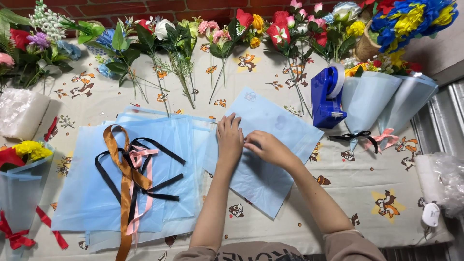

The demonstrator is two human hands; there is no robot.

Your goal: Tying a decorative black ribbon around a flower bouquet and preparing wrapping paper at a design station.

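Left hand (229,140) lies flat on the light blue sheet (263,159) and hides the patch beneath; right hand (268,147) has fingertips curled under, so contact with the sheet can't be confirmed. Red-ribboned bouquet (19,193) at the table's left edge is cut by the frame, the blue-yellow flower bunch (415,19) at the far right corner cropped at top. Stack of blue sheets (96,193) is partly hidden under ribbons (130,169), count unreadable.

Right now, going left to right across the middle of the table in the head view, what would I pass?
Yellow-flower bouquet → stack of blue sheets topped with ribbons → left hand → right hand, both on a blue sheet → blue tape dispenser → wrapped blue cones.
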